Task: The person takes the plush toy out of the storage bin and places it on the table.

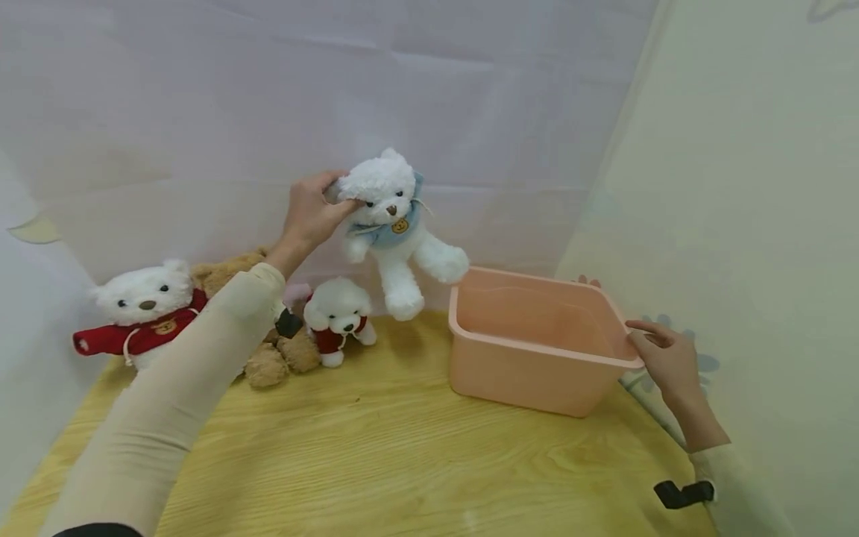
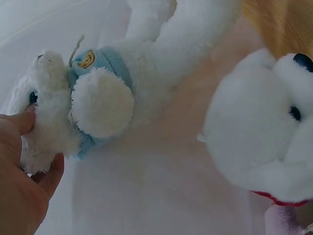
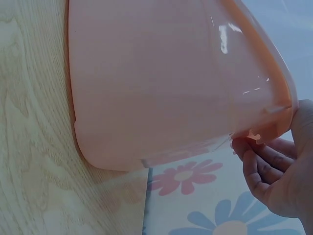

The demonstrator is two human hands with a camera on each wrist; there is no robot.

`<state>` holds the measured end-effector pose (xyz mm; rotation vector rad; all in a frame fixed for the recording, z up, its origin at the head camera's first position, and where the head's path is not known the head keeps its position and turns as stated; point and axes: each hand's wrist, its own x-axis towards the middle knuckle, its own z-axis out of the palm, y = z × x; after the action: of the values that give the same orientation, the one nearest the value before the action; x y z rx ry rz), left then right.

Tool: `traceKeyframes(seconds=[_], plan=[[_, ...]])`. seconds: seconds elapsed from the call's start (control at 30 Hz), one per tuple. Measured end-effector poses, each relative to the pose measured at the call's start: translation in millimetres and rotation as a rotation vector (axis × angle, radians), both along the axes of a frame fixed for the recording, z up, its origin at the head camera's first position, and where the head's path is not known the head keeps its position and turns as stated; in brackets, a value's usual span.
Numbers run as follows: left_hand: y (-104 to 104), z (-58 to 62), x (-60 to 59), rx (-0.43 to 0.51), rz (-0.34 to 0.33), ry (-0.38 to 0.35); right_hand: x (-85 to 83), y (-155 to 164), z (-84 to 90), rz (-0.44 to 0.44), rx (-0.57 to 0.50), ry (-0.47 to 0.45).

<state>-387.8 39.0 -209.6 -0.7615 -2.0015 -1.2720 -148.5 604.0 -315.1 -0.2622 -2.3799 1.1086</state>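
A white teddy bear in a light blue hoodie [image 1: 391,231] hangs in the air, its legs dangling down to the right. My left hand [image 1: 314,212] grips it by the head; in the left wrist view the thumb lies by one eye. On the right, the pink plastic bin [image 1: 517,373] stands on the table, left of my right hand [image 1: 671,365]. That hand holds the bin's right rim, and in the right wrist view its fingers [image 3: 264,164] curl under the edge. The bear's lower foot is left of the bin's near left corner.
At the left sit a white bear in a red hoodie [image 1: 150,302], a brown plush toy [image 1: 266,365] partly behind my sleeve, and a small white plush dog [image 1: 338,306] in red. A pale cloth [image 1: 496,112] hangs behind the wooden table [image 1: 403,455]. A flower-patterned sheet [image 3: 195,181] borders the right side.
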Motion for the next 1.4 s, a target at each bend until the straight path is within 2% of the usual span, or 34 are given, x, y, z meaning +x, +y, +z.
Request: traceKeyframes(seconds=[0.1, 0.17, 0.37, 0.53, 0.7, 0.87, 1.0, 1.17, 1.3, 1.4], plan=[[-3, -7.4, -4.5, 0.023, 0.001, -0.028, 2.8, 2, -1.7, -0.023, -0.021, 0.000], [-5, -12.0, -7.4, 0.006, -0.003, -0.040, 5.5, 5, -1.9, -0.042, -0.043, 0.001], [0, -31.8, -12.4, -0.145, -0.059, 0.013, 9.7, 13, -0.8, -0.074, -0.043, 0.015], [14, -56.4, -10.3, -0.252, -0.106, 0.021, 9.5, 15, -0.2, -0.062, -0.051, 0.008], [21, -77.4, -10.5, -0.292, -0.089, 0.018, 5.8, 11, -2.1, -0.040, -0.044, -0.011], [25, -88.0, -10.7, -0.311, -0.089, 0.011, 2.2, 8, -2.7, -0.039, -0.034, -0.006], [25, -92.1, -10.9, -0.329, -0.081, -0.033, -1.1, 9, -2.8, -0.018, -0.029, -0.010], [28, -95.8, -12.2, -0.402, -0.077, -0.162, -4.2, 13, 0.7, 0.030, 0.034, -0.046], [32, -105.6, -17.9, -0.417, -0.082, -0.218, -5.8, 17, 9.9, 0.088, 0.157, -0.115], [32, -109.5, -19.0, -0.426, -0.074, -0.248, -8.4, 16, 23.3, 0.099, 0.268, -0.173]])
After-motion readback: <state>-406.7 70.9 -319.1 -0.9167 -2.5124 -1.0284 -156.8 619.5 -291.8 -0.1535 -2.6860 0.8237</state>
